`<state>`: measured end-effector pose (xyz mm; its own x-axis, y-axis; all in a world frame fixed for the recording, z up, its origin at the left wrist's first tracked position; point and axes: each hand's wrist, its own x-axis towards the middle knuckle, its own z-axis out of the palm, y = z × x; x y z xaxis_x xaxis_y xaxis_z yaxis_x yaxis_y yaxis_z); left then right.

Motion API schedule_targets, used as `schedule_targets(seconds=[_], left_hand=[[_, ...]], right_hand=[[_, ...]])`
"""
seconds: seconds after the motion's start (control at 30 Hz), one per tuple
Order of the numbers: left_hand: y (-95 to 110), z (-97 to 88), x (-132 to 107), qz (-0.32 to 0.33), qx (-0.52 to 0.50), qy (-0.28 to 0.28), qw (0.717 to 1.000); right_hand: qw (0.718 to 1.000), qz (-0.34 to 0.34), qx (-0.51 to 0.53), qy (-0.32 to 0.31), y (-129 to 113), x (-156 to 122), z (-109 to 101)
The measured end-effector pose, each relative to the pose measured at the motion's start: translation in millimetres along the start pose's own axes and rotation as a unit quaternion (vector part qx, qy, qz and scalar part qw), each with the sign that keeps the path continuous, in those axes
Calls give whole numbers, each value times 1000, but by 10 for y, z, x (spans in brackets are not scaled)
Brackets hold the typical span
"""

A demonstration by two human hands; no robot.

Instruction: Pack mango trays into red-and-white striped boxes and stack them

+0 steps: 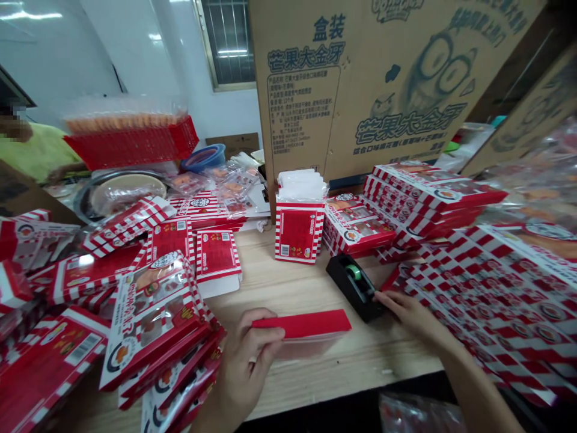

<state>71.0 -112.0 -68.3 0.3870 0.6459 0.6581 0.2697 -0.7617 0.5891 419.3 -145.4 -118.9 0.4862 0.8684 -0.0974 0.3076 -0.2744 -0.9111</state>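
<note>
My left hand (pixel 243 367) pinches the end of a clear plastic bag with a red top strip (pixel 306 331), which lies flat over the light wooden table (pixel 324 379). Beside that hand rise piled red-and-white printed snack boxes (pixel 153 319). My right hand (pixel 408 314) reaches out with its fingertips at the end of a black tape dispenser (pixel 356 285), which holds a green-cored tape roll. No held item shows in that hand. Flat red-and-white checked printed sheets (pixel 496 313) lie under and right of it.
Folded red boxes cover the table's left side, and stacked boxes (pixel 433 201) stand at the back right. An upright open box (pixel 300 234) holds white packets. Behind stand large cardboard cartons (pixel 360 78) and a red basket (pixel 130 144). A person in a yellow-green shirt (pixel 40 153) is at far left.
</note>
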Motion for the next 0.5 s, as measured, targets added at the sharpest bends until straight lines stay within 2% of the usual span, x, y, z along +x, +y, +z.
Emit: schedule_targets(seconds=[0.1, 0.2, 0.3, 0.4, 0.5], left_hand=[[36, -17, 59, 8, 22, 4, 1000], [73, -23, 113, 33, 53, -17, 998], [119, 15, 135, 40, 68, -45, 996], [178, 81, 122, 57, 76, -28, 995], [241, 130, 99, 87, 107, 7, 990]], right_hand=[[999, 21, 44, -9, 79, -168, -35], [996, 30, 62, 54, 201, -326, 15], [992, 31, 45, 112, 350, -369, 119], [987, 36, 35, 151, 439, -368, 184], [983, 41, 42, 174, 337, -504, 225]])
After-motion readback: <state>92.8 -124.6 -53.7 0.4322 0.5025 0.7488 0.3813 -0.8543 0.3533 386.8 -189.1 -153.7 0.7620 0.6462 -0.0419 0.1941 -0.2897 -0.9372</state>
